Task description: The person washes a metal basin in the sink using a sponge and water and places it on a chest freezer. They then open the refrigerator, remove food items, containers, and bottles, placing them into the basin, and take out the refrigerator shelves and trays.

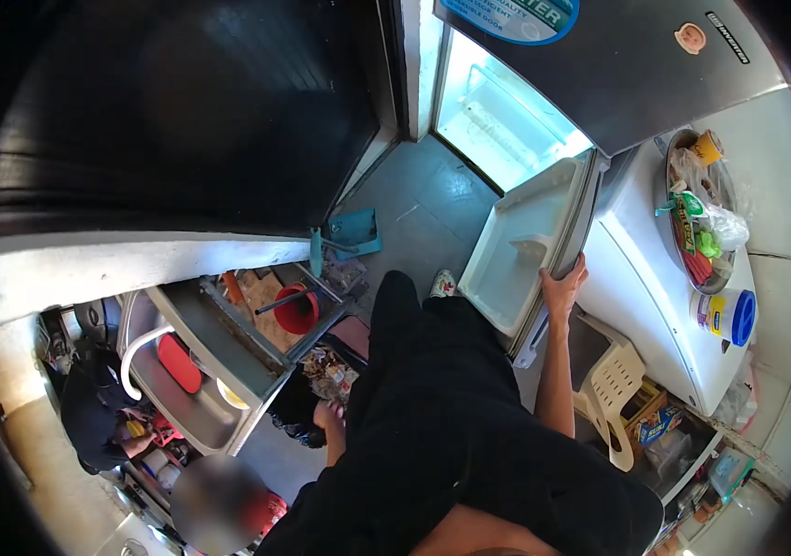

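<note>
My right hand (pixel 563 285) grips the edge of the open refrigerator door (pixel 527 246), its fingers wrapped over the outer side. The lit refrigerator compartment (pixel 507 116) shows a shelf or drawer inside. On the left, my left hand (pixel 328 417) is low beside my leg, next to a black bag (pixel 295 403) with mixed refuse (pixel 329 372) at its opening. Its fingers are closed at the bag's edge; the exact grip is small in view.
A metal sink (pixel 206 422), a red bucket (pixel 296 313) and a teal dustpan (pixel 356 232) lie to the left. Another person (pixel 90 408) works beyond the sink. At right stand a white appliance (pixel 641 287) bearing a loaded tray (pixel 678 246), and a beige chair (pixel 613 375).
</note>
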Tool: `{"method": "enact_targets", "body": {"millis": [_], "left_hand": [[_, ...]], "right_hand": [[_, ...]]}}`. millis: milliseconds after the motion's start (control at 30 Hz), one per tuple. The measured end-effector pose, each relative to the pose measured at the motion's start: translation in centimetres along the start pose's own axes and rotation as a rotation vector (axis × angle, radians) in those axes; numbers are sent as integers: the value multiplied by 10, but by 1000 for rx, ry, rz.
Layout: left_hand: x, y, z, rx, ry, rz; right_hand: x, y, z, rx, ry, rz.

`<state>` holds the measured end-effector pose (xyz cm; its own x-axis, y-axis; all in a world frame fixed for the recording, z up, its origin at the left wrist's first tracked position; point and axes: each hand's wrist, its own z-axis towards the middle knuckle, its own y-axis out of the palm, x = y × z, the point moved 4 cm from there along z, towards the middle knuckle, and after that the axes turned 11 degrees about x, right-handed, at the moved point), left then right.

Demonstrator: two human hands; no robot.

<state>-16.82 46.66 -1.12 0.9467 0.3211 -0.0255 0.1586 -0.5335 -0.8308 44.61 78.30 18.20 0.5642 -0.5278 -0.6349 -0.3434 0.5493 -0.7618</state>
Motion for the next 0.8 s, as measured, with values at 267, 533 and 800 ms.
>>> {"method": "enact_targets", "body": {"millis": [267,533,800], "left_hand": [[207,-101,197,-83,-321,-1407],[493,-77,469,-233,278,-1101],[841,-182,533,-346,213,-1615]], "right_hand": [[7,22,43,8,-40,-138],[17,13,38,-7,113,-403],[-26,16,37,17,194,-443]]}}
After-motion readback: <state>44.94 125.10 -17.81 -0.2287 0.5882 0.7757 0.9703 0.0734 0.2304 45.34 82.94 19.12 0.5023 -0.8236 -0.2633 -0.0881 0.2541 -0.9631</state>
